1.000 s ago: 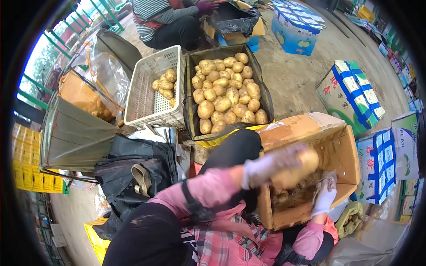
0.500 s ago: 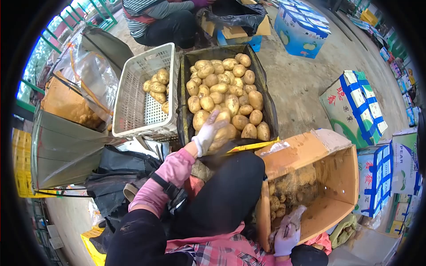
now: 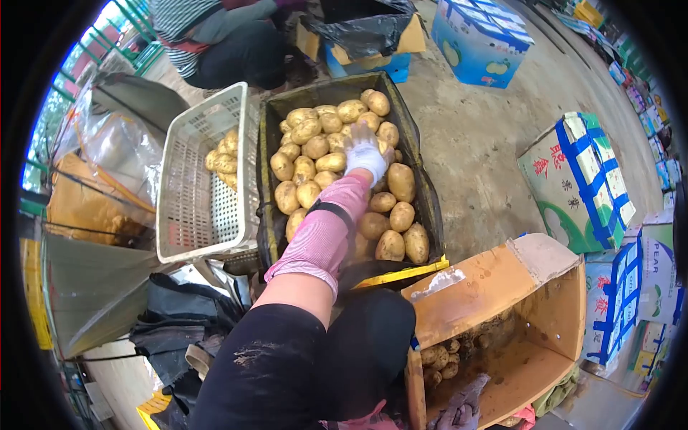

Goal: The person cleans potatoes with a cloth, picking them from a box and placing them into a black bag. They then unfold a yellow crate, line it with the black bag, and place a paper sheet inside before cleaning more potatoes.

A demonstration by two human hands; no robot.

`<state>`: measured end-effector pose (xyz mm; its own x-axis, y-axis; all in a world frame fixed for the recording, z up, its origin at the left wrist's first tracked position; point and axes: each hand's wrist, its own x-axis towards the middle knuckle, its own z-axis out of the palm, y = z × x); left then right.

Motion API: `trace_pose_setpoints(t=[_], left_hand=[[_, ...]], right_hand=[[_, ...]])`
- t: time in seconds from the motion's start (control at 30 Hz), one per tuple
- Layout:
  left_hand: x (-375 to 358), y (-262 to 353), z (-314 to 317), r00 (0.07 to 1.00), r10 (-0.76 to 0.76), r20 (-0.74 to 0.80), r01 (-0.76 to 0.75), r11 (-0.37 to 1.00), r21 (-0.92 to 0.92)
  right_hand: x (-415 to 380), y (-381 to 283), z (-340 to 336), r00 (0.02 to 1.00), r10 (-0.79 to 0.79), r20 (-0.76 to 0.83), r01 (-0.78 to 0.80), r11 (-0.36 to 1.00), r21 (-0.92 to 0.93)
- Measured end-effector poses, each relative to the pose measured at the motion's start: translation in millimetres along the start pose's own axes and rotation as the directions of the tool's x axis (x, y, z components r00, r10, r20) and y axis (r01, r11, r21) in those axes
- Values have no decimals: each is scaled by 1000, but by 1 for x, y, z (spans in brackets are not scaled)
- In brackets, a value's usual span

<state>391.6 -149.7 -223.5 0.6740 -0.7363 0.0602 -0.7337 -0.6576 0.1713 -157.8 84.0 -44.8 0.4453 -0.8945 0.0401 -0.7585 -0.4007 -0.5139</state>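
Observation:
My left hand point(image 3: 364, 156), in a pale glove with greyish fingertips, lies palm down on the far right part of a potato heap point(image 3: 315, 147), fingers stretched and apart. It touches the potatoes under it; the palm side is hidden. The heap fills a dark-lined crate point(image 3: 266, 208) with a yellow front edge. At the bottom, partly cut off, my right hand point(image 3: 459, 412) is at the near side of an orange-brown carton point(image 3: 473, 297), its dirty glove fingers stretched out. Inside that carton are small, soiled potatoes point(image 3: 441, 360).
A white slotted crate point(image 3: 165, 208) with several potatoes stands left of the heap. Beyond it a person point(image 3: 233, 43) crouches by a box lined with black plastic point(image 3: 362, 32). Fruit boxes point(image 3: 584, 183) stand at the right. Black sheeting point(image 3: 179, 322) lies near my left knee.
My left hand has moved from the near left side of the heap to its far right part. My right hand is lower in view, as the camera view has shifted.

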Motion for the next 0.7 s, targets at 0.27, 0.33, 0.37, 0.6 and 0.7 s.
trace_pose_setpoints(t=[0.27,0.33,0.37,0.6,0.7], left_hand=[[-16,-21,38,974,113,-197,-106,993,48],[-14,-12,46,964,105,-245,-78,990,120],[-16,-13,38,971,119,-206,-99,990,102],[-37,53,-84,955,281,-96,-273,701,-659],[-136,159,-204,787,616,-37,-243,254,-936]], right_hand=[[5,-4,0,993,106,55,-108,994,29],[14,-14,-1,991,132,-6,-131,985,112],[8,-3,-1,997,66,-42,-64,997,51],[59,51,-72,841,477,-255,-270,778,567],[102,60,-140,865,341,-368,-47,785,618]])
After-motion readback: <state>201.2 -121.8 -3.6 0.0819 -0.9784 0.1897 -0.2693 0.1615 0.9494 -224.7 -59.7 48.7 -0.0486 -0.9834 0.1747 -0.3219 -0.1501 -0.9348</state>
